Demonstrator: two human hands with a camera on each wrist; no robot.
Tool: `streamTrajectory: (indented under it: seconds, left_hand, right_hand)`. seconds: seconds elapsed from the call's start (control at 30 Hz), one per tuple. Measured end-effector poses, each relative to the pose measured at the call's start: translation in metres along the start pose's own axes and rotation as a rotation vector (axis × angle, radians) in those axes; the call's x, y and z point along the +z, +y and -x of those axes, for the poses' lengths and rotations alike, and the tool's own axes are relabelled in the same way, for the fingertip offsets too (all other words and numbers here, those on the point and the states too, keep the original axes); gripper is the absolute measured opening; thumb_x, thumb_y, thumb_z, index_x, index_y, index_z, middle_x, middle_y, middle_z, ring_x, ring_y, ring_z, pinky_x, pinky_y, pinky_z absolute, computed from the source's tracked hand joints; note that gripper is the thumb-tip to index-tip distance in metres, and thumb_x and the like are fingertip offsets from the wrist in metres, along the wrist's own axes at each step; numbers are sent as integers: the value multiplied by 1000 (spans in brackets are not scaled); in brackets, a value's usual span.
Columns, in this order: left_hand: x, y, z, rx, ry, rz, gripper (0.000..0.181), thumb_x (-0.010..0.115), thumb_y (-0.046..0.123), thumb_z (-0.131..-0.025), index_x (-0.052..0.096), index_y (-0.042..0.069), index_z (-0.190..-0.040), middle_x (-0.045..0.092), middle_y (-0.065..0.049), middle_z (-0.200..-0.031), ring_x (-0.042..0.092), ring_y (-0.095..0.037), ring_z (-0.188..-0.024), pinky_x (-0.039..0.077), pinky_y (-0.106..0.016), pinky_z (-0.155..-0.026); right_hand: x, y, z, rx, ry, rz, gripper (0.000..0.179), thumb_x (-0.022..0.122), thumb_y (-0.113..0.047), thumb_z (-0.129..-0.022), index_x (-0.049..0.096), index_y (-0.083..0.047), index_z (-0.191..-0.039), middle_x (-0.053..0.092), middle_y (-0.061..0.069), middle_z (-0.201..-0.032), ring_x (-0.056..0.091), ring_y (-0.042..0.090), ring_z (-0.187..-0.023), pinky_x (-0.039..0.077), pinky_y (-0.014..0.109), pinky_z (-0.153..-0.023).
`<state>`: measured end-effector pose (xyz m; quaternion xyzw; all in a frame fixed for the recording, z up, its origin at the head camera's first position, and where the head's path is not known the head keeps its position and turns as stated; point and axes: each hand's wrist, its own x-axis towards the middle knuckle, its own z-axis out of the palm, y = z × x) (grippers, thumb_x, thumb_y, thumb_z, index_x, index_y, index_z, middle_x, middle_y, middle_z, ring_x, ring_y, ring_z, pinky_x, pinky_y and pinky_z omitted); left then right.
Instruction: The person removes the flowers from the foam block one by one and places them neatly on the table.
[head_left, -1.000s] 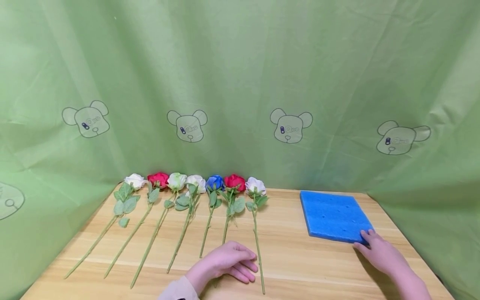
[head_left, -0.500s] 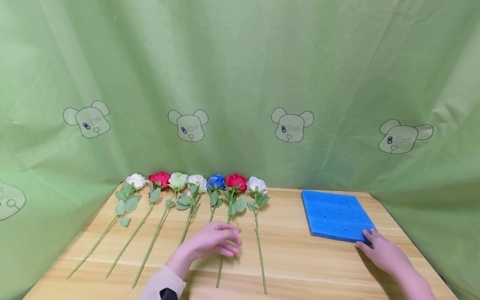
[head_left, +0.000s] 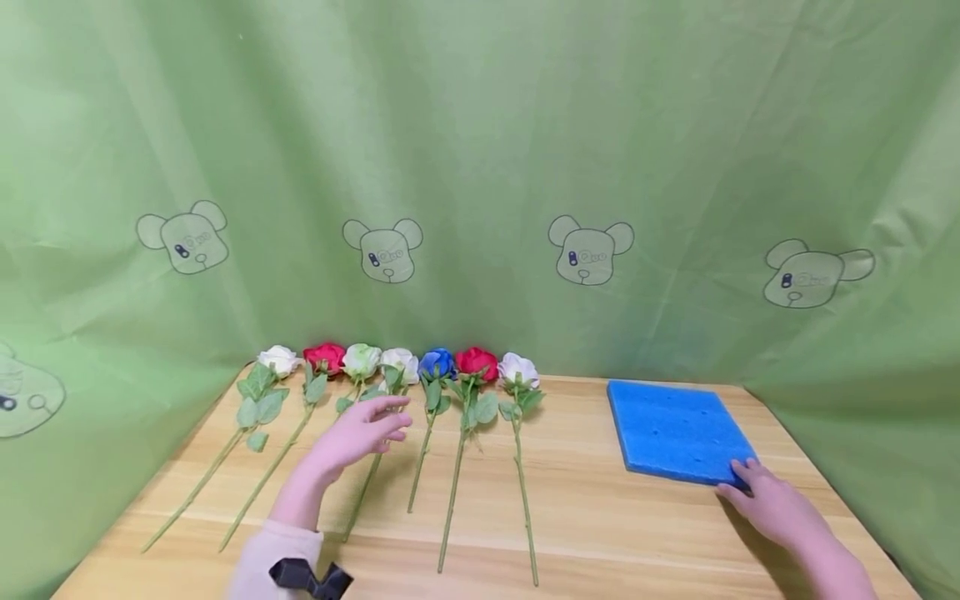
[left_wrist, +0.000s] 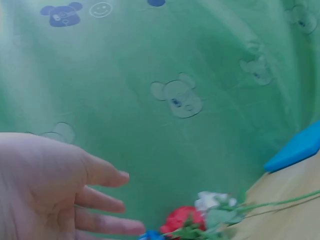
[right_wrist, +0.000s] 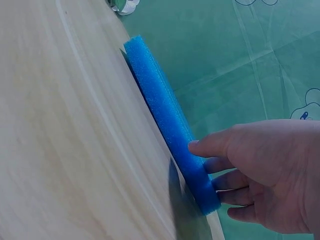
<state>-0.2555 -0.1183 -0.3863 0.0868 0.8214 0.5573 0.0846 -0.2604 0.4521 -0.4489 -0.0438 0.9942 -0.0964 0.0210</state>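
Note:
In the head view, artificial roses lie in a row on the wooden table, blooms at the far edge: a white rose [head_left: 278,360], a red rose [head_left: 324,357], a pale green rose [head_left: 362,361], another white rose [head_left: 400,364], a blue rose [head_left: 437,363], a second red rose [head_left: 477,363] and a pale lilac rose [head_left: 519,369]. My left hand [head_left: 358,433] hovers over the pale green and second white stems, fingers loosely spread, hiding parts of both. At the right, my right hand [head_left: 776,500] touches the near right corner of a flat blue foam block [right_wrist: 170,120], thumb against its front edge.
A green curtain [head_left: 480,167] with printed bear heads hangs close behind the table [head_left: 577,508] and along both sides. Small holes dot the foam's top. Bare tabletop lies between the lilac rose and the foam.
My left hand has moved left and away from me, from beside the lilac rose's stem to above the pale green and second white stems. The right hand stays at the foam corner.

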Motion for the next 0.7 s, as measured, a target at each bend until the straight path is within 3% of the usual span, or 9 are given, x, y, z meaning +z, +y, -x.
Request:
streamTrajectory:
  seconds: [0.17,0.33,0.53,0.7]
  left_hand:
    - [-12,0,2,10,99,-220,52,55,29,-99,44,3,-143,59,-23,-133,56,-39,-123,50,-51,-101]
    - [-21,-2,0,53,174,-364,54,54,32,-100,43,4,-145,56,-24,-136,52,-42,-126,45,-55,-105]
    - [-30,-18,4,125,268,-519,58,54,34,-99,40,2,-146,44,-26,-147,42,-44,-135,35,-59,-113]
    - [-36,-31,9,198,359,-680,59,57,33,-98,42,-1,-144,43,-27,-147,38,-46,-137,30,-60,-115]
  right_hand:
    - [-2,5,5,0,0,-8,76,48,-49,-99,43,19,-133,29,50,-136,34,67,-120,37,73,-93]
    - [-5,8,5,7,-9,-17,78,45,-51,-100,41,18,-134,28,50,-136,33,67,-120,37,74,-94]
    - [-6,4,-2,-36,31,30,66,54,-38,-98,47,20,-129,34,49,-133,36,66,-119,37,73,-95]
    - [-9,0,-7,-79,63,72,59,56,-31,-98,49,19,-127,38,49,-131,39,65,-118,38,72,-95]
